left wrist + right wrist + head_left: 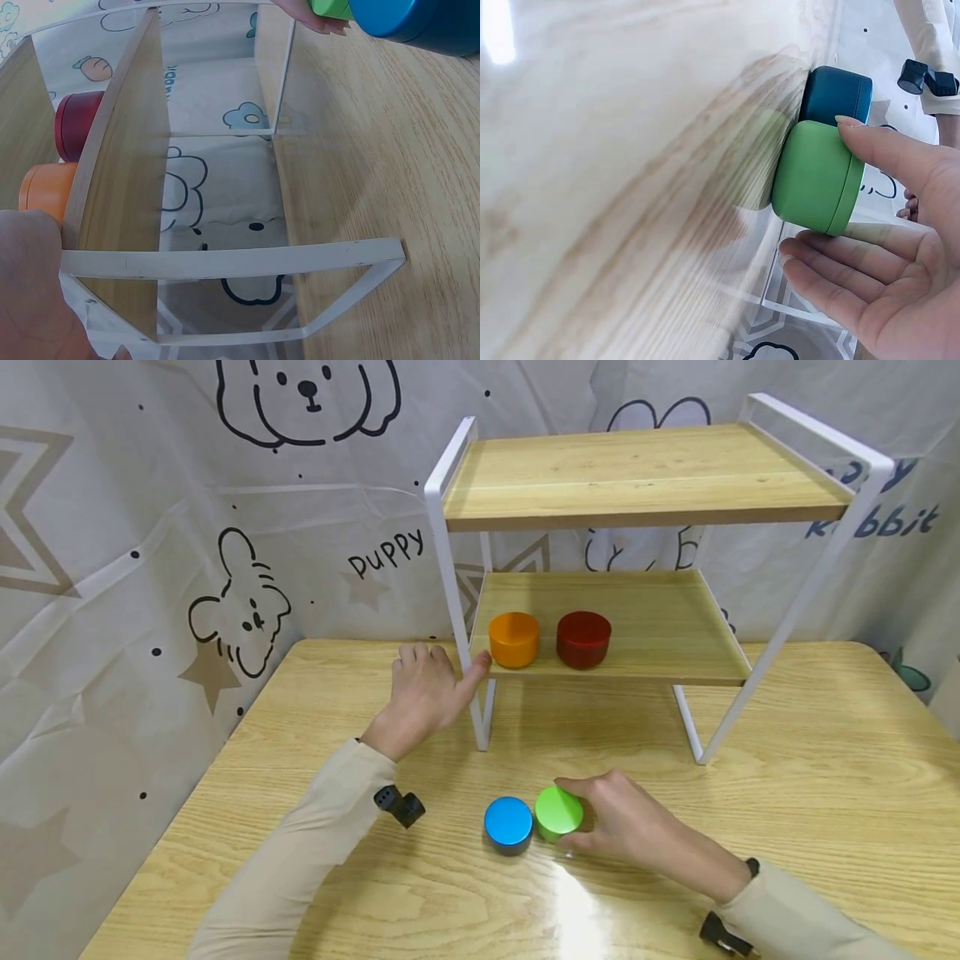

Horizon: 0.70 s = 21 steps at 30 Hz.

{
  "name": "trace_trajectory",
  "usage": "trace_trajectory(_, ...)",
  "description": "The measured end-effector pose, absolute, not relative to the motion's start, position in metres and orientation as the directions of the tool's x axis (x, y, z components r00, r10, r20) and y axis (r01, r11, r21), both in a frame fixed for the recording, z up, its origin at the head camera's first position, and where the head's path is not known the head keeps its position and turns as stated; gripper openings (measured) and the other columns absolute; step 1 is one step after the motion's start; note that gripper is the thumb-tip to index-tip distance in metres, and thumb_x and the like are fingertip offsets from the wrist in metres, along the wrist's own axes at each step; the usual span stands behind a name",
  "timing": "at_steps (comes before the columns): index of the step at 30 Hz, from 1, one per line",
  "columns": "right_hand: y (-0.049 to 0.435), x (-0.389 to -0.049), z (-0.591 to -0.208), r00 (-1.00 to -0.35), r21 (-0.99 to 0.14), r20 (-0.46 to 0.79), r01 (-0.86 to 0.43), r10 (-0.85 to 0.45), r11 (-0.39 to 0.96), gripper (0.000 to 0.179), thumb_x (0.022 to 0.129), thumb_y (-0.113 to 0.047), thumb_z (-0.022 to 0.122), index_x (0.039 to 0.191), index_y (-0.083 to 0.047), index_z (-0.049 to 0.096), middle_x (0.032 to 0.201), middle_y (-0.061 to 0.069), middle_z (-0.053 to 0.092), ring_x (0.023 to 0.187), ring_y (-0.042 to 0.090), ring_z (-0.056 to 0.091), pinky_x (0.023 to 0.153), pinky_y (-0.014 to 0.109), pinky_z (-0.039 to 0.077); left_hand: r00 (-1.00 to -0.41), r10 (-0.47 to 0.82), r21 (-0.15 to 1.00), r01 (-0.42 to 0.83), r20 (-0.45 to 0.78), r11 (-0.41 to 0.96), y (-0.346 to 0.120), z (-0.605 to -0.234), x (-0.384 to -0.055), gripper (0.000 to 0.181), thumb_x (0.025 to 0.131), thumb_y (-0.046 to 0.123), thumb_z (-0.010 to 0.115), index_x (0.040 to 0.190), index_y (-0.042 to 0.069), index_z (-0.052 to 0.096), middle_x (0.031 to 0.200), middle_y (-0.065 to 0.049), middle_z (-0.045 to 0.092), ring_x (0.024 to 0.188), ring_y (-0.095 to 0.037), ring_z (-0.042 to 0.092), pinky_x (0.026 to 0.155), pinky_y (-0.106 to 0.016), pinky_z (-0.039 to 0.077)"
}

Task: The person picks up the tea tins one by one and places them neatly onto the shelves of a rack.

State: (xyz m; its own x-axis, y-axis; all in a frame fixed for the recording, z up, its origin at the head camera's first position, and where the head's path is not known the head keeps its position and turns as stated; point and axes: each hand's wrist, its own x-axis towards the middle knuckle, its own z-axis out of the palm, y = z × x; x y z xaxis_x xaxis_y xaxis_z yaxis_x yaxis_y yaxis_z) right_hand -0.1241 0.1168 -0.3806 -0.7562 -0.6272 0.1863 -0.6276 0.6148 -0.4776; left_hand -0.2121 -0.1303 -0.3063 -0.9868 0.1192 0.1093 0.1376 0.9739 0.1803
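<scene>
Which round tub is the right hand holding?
The green tub, pinched by the right hand. The blue tub stands beside it; the orange tub and red tub sit on the shelf.

You are working in a set-up corner, apparently a recording booth; the pictures do not settle whether it is in a home or a studio. A creased backdrop (90, 710) with cartoon animals (255, 618), stars (212, 677) and "puppy" lettering (386, 553) surrounds your wood-grain table (420, 893), which bears a small shelf (652, 472). Black devices (409, 811) sit at your cuffs (367, 764).
</scene>
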Motion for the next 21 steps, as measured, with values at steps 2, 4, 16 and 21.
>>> trace_trajectory(2,0.1160,-0.1241,-0.3805,-0.755,-0.479,0.186,-0.628,-0.629,0.613,0.062,0.066,-0.022,0.089,0.114,0.009,0.064,0.092,0.010,0.071,0.071,0.005,0.054,0.061,0.021,0.048,-0.987,0.120,0.184,0.139,0.110,0.973,-0.1302,-0.3064,-0.2119,0.082,0.095,0.066,0.018,0.096,-0.009,0.052,0.089,-0.019,0.043,0.088,-0.034,0.036,0.077,-0.042,0.033)
trace_trajectory(4,0.1155,-0.1240,-0.3806,-0.755,-0.482,0.187,-0.628,-0.628,0.611,0.062,0.066,-0.021,0.089,0.114,0.010,0.064,0.092,0.010,0.071,0.070,0.005,0.054,0.061,0.021,0.048,-0.987,0.119,0.189,0.138,0.111,0.972,-0.1302,-0.3069,-0.2121,0.082,0.095,0.066,0.017,0.095,-0.008,0.052,0.089,-0.018,0.043,0.087,-0.033,0.036,0.076,-0.041,0.032)
trace_trajectory(16,0.1140,-0.1237,-0.3822,-0.759,-0.495,0.192,-0.622,-0.622,0.607,0.060,0.066,-0.017,0.088,0.114,0.010,0.063,0.090,0.010,0.070,0.068,0.005,0.054,0.060,0.020,0.048,-0.987,0.114,0.197,0.134,0.111,0.971,-0.1300,-0.3060,-0.2116,0.079,0.095,0.066,0.019,0.092,-0.007,0.050,0.087,-0.018,0.042,0.086,-0.033,0.036,0.076,-0.041,0.032)
trace_trajectory(21,0.1141,-0.1235,-0.3832,-0.758,-0.504,0.197,-0.622,-0.621,0.600,0.058,0.067,-0.017,0.087,0.113,0.010,0.064,0.090,0.010,0.070,0.070,0.005,0.056,0.061,0.021,0.049,-0.988,0.113,0.198,0.132,0.106,0.971,-0.1302,-0.3060,-0.2117,0.079,0.095,0.066,0.019,0.092,-0.006,0.050,0.087,-0.018,0.043,0.086,-0.033,0.037,0.075,-0.041,0.032)
